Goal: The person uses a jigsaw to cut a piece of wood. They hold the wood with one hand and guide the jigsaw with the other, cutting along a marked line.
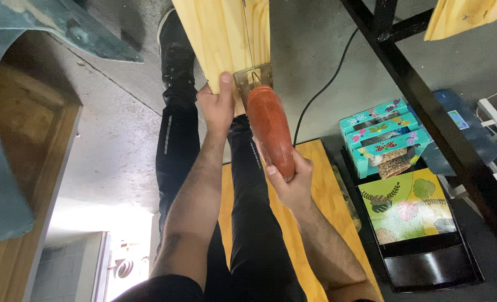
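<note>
Item: pale pine board (pixel 220 33), long, with a thin cut line running down its face; taken as landmark.

- Orange power saw (pixel 269 126), jigsaw type: metal base plate (pixel 254 75) flat on the near end of the board, at the end of the cut line.
- Right hand (pixel 290 179): closed fully around the rear of the saw's orange body, just short of the board's near end.
- Left hand (pixel 217 103): pressed on the board's near end beside the base plate, thumb lying on top, fingers curled over the edge.
- Black cord (pixel 321 89): trails over the concrete floor (pixel 119 140), to the right of the board.
- Person's black-trousered legs and shoe (pixel 175 53): under and left of the board.
- Painted turquoise boxes (pixel 382 137) and leaf-patterned panel (pixel 408 207): well right of the board, past a black metal frame (pixel 427 106).
- Second wooden plank (pixel 315 223): nearer than the board, under the forearms.
</note>
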